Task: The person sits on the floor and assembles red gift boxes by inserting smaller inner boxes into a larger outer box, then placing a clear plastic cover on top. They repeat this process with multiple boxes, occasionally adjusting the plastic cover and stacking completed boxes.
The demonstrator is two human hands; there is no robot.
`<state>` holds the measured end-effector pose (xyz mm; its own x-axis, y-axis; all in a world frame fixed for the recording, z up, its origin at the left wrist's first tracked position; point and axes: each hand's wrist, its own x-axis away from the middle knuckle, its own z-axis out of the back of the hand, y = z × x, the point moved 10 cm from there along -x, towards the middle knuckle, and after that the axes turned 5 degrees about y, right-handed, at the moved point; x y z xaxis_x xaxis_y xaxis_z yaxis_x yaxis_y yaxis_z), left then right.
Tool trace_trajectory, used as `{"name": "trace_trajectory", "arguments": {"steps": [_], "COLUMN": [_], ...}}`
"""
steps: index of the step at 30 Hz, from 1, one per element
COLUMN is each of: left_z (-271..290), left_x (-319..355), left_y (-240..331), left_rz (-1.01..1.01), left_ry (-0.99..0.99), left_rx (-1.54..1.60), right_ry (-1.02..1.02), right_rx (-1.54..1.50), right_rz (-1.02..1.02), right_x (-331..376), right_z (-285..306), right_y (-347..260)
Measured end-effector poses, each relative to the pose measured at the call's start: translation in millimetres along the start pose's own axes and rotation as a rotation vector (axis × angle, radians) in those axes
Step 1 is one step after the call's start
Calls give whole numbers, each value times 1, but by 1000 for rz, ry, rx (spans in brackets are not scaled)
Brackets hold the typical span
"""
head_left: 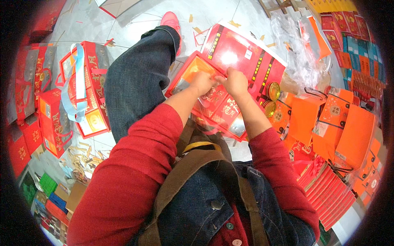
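Note:
In front of my body lies a red gift box [184,70] with an orange-yellow lining and a printed front, partly hidden by my forearms. My left hand [203,83] is over its middle, the fingers closed in a pinch. Close against it, my right hand [235,83] is closed too, its fingertips meeting the left ones. Whatever lies between the fingertips is too small to make out. Behind the box rests a larger flat red carton [238,53] with dark and yellow strips. Several round gold tins [271,91] stand beside my right wrist.
Red gift boxes [55,119], one with a light blue ribbon [79,78], stand at the left. Orange boxes [356,133] crowd the right, above a stack of red boards [328,197]. Crumpled clear plastic [301,53] lies at the back right. Brown scraps [84,158] litter the floor.

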<state>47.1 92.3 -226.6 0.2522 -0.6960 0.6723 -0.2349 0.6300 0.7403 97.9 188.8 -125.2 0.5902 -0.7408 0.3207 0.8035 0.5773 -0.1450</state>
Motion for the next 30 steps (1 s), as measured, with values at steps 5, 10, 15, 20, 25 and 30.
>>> {"name": "trace_trajectory", "arguments": {"steps": [5,10,15,20,25,30], "left_z": [-1,-5,-1,-5,-8,-4], "left_x": [8,4,5,-4,-5,0], "left_y": [8,4,5,-1,-5,5], "left_rz": [17,59,45,129,174,180], "left_ry": [-12,-49,-10,-8,-23,-23], "left_rx": [-3,-33,-71,-153,-117,-255], "right_ry": [223,372,551,606,322,449], "right_rx": [-92,-110,-125,-99,-288,-273], "right_rz": [-35,95,127,132,-24,-31], "right_x": [24,43,71,79,42,54], "right_z": [1,-4,23,35,5,6], "right_y": [5,5,7,30,74,71]}}
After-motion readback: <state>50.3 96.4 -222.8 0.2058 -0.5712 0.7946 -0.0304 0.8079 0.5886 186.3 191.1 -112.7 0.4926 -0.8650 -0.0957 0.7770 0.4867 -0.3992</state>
